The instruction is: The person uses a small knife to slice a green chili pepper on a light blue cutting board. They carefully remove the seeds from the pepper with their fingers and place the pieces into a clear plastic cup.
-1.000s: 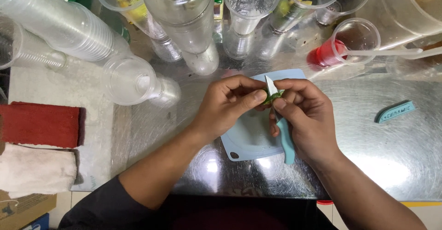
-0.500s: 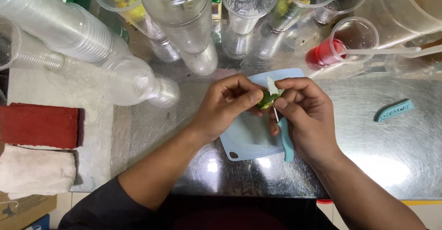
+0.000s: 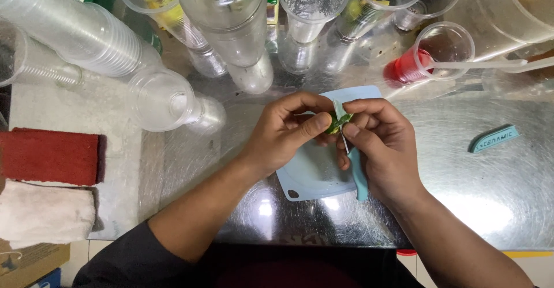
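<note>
- Barely anything has shifted since the earlier frame: both hands stay pressed together over the pale blue plastic cutting board [image 3: 314,172], the green piece turned slightly
- Left hand [image 3: 285,132] pinches the small green fruit or vegetable piece [image 3: 333,126] between thumb and fingers
- Right hand [image 3: 381,144] is closed around the light blue-handled knife [image 3: 358,175], its white blade against the piece
- Step, as I judge it: paring the piece, held just above the board
- Next move calls for a slow, thumb-guarded stroke
- Red-filled clear plastic cup [image 3: 424,57] stands well apart
</note>
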